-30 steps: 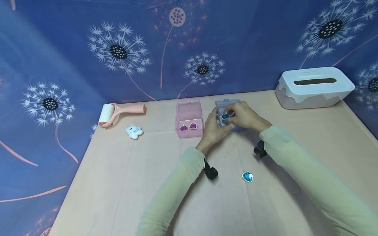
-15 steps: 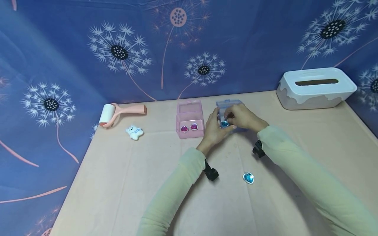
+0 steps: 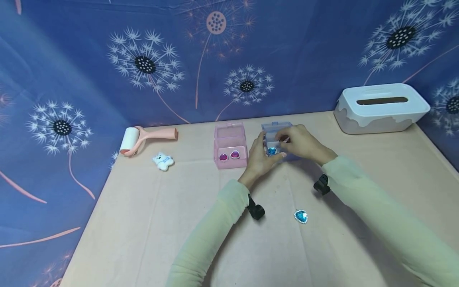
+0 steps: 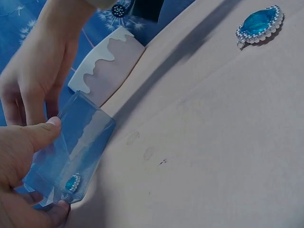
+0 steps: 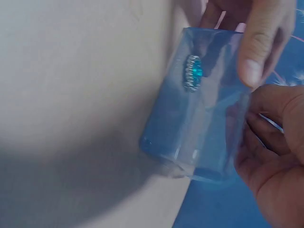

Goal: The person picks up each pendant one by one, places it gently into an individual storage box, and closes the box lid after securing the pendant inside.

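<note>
the left hand pinches the open blue box between thumb and fingers. a blue gem lies inside. the right hand is at the box, fingers bent; i cannot tell whether they pinch anything. a second gem lies on the table, nearer the person.

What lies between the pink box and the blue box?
In the head view, the left hand, which grips the blue box, lies between it and the pink box.
</note>
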